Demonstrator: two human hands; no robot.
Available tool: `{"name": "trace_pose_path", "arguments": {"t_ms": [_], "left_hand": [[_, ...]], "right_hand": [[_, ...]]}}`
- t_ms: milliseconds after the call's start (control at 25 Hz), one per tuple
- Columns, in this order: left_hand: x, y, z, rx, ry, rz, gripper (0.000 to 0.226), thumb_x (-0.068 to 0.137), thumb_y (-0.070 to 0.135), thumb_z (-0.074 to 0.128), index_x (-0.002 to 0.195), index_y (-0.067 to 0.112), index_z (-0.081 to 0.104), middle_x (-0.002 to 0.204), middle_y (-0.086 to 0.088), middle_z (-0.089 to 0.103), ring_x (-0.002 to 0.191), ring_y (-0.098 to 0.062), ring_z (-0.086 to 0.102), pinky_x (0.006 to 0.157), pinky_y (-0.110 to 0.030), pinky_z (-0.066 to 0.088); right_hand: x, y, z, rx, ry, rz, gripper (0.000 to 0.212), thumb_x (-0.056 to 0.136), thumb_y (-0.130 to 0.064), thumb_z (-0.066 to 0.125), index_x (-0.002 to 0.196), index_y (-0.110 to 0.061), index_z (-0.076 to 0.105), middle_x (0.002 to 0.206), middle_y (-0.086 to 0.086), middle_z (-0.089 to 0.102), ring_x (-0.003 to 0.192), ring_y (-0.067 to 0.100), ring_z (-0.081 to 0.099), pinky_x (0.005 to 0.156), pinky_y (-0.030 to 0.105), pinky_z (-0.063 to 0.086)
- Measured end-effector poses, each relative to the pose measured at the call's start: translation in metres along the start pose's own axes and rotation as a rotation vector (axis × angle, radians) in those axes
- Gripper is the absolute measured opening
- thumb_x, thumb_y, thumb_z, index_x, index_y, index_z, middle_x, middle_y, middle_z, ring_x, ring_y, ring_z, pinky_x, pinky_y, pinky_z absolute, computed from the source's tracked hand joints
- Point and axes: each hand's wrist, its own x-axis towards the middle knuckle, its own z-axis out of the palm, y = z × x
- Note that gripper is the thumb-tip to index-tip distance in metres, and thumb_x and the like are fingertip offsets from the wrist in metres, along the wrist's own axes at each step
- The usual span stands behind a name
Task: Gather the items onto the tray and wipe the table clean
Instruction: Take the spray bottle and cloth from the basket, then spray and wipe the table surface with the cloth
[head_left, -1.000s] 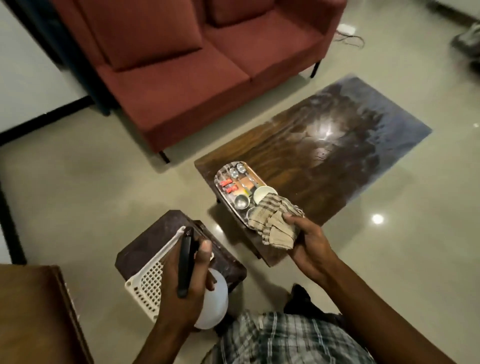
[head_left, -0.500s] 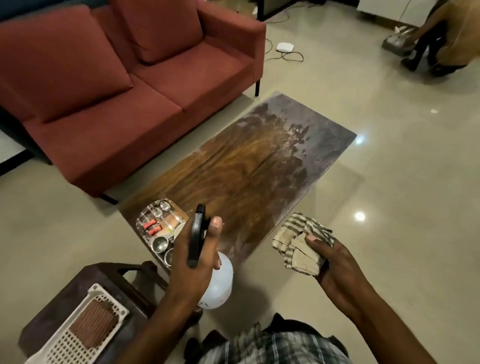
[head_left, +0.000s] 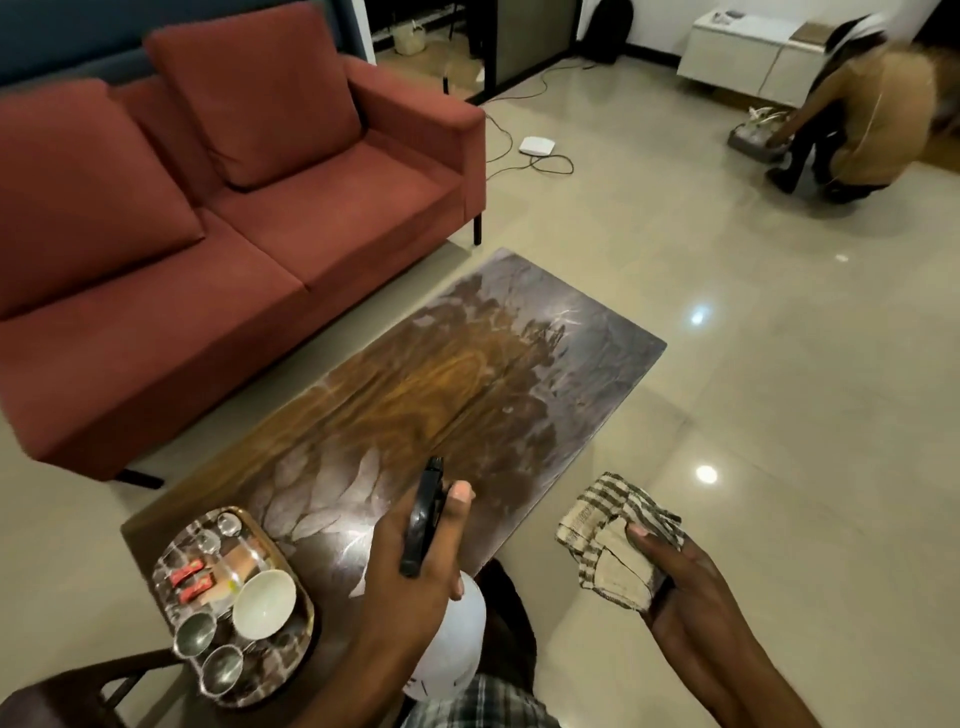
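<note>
Far left there's a red sofa (head_left: 234, 218), with only a narrow strip of floor between it and the table (head_left: 441, 384). The table's long axis runs from near-left to far-right, and most of the wooden top is bare and streaky.

The tray (head_left: 275, 670) sits right at the near-left corner, close to both edges. It's oval with a marbled pattern and packed: a white bowl (head_left: 264, 604), two steel cups (head_left: 193, 631), red packets (head_left: 187, 577) and some small glasses I can't make out well.

The left hand (head_left: 410, 561) hangs over the table's near edge, fingers curled round the black head of a spray bottle (head_left: 423, 514), thumb up along its side. The nozzle points away toward the far end; the white body hangs below.

The right hand (head_left: 675, 577) is off the table, over the floor just past its right edge. It holds a folded striped cloth (head_left: 608, 530), thumb on top, fingers curled underneath.

Right of that is lots of open shiny floor (head_left: 779, 415). Far right, another person (head_left: 872, 119) crouches, well apart.
</note>
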Motion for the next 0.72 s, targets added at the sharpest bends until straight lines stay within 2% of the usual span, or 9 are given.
{"name": "trace_pose_path", "arguments": {"t_ms": [80, 160, 240, 400, 480, 600, 720], "left_hand": [[0.044, 0.009, 0.027, -0.013, 0.010, -0.026, 0.047, 0.089, 0.060, 0.065, 0.094, 0.014, 0.073, 0.053, -0.010, 0.052, 0.051, -0.023, 0.056, 0.061, -0.020, 0.055], [0.087, 0.019, 0.049, -0.012, 0.004, -0.021, 0.053, 0.089, 0.058, 0.065, 0.098, 0.006, 0.072, 0.054, -0.017, 0.048, 0.051, -0.023, 0.056, 0.056, -0.014, 0.053], [0.121, 0.038, 0.065, -0.003, 0.000, -0.013, 0.058, 0.088, 0.059, 0.064, 0.097, 0.002, 0.072, 0.058, -0.027, 0.047, 0.051, -0.025, 0.056, 0.055, -0.014, 0.053], [0.196, 0.070, 0.103, 0.039, 0.016, -0.009, 0.053, 0.095, 0.055, 0.065, 0.089, 0.003, 0.071, 0.066, -0.036, 0.049, 0.060, -0.048, 0.057, 0.059, -0.010, 0.053], [0.235, 0.081, 0.125, 0.023, 0.036, -0.007, 0.052, 0.097, 0.050, 0.065, 0.085, 0.000, 0.068, 0.066, -0.039, 0.047, 0.062, -0.051, 0.056, 0.058, -0.011, 0.053], [0.288, 0.084, 0.158, 0.047, 0.085, -0.040, 0.058, 0.098, 0.046, 0.066, 0.080, -0.008, 0.058, 0.063, -0.040, 0.045, 0.058, -0.052, 0.053, 0.055, -0.010, 0.052], [0.356, 0.078, 0.203, 0.097, 0.156, -0.091, 0.054, 0.095, 0.059, 0.067, 0.090, 0.005, 0.068, 0.064, -0.037, 0.045, 0.052, -0.042, 0.054, 0.053, -0.015, 0.053]], "right_hand": [[0.042, -0.031, -0.002, -0.001, 0.021, -0.016, 0.042, 0.095, -0.012, 0.061, 0.136, -0.010, 0.070, 0.129, 0.021, 0.075, 0.117, 0.040, 0.073, 0.088, 0.055, 0.064], [0.085, -0.062, -0.003, -0.010, 0.036, -0.011, 0.043, 0.091, -0.012, 0.064, 0.133, -0.008, 0.071, 0.127, 0.021, 0.076, 0.108, 0.036, 0.077, 0.075, 0.047, 0.067], [0.121, -0.088, 0.002, -0.020, 0.044, -0.001, 0.043, 0.089, -0.011, 0.066, 0.132, -0.008, 0.072, 0.127, 0.021, 0.076, 0.110, 0.038, 0.076, 0.078, 0.050, 0.067], [0.207, -0.146, 0.017, -0.085, 0.029, 0.022, 0.045, 0.090, -0.013, 0.069, 0.134, -0.008, 0.070, 0.131, 0.022, 0.074, 0.124, 0.045, 0.068, 0.107, 0.067, 0.051], [0.252, -0.171, 0.024, -0.103, -0.026, 0.038, 0.045, 0.090, -0.013, 0.068, 0.135, -0.007, 0.070, 0.131, 0.022, 0.074, 0.123, 0.044, 0.070, 0.106, 0.065, 0.053], [0.324, -0.199, 0.028, -0.143, -0.030, 0.078, 0.045, 0.086, -0.011, 0.070, 0.131, -0.007, 0.072, 0.128, 0.022, 0.075, 0.120, 0.042, 0.072, 0.098, 0.054, 0.059], [0.422, -0.223, 0.024, -0.213, -0.035, 0.139, 0.039, 0.087, -0.007, 0.070, 0.126, -0.006, 0.072, 0.123, 0.021, 0.077, 0.112, 0.038, 0.076, 0.092, 0.050, 0.061]]}}
